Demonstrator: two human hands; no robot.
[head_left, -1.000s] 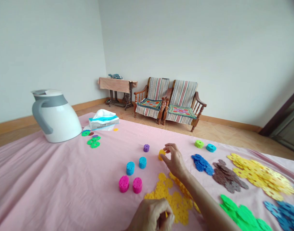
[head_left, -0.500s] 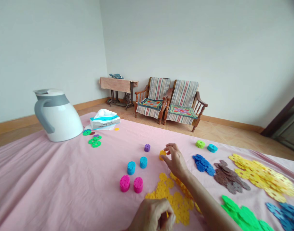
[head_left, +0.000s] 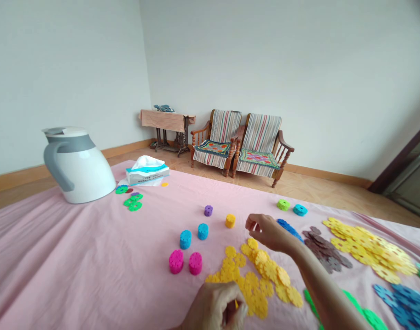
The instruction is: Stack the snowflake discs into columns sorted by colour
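Observation:
My right hand (head_left: pixel 270 230) hovers above the cloth with its fingers loosely bent and apart, holding nothing that I can see. Just left of it stands a small yellow stack of discs (head_left: pixel 230 221). My left hand (head_left: pixel 215 306) is closed at the bottom edge, beside a loose pile of yellow flower-shaped discs (head_left: pixel 256 288). A bit of yellow shows between its fingers; whether it is held or lies behind them I cannot tell. Further left are a purple stack (head_left: pixel 208 211), two blue stacks (head_left: pixel 185 239) and two pink stacks (head_left: pixel 176 261).
Brown discs (head_left: pixel 325 250), lighter yellow discs (head_left: pixel 371 247) and blue discs (head_left: pixel 404 305) lie in piles at right. Lime (head_left: pixel 283 204) and teal stacks (head_left: pixel 300 210) stand near the far edge. A white jug (head_left: pixel 84 169) and tissue box (head_left: pixel 148 174) are on the left.
My right hand has let go of the yellow stack and moved right and slightly down. The stack now stands by itself. My left hand stays closed in nearly the same place.

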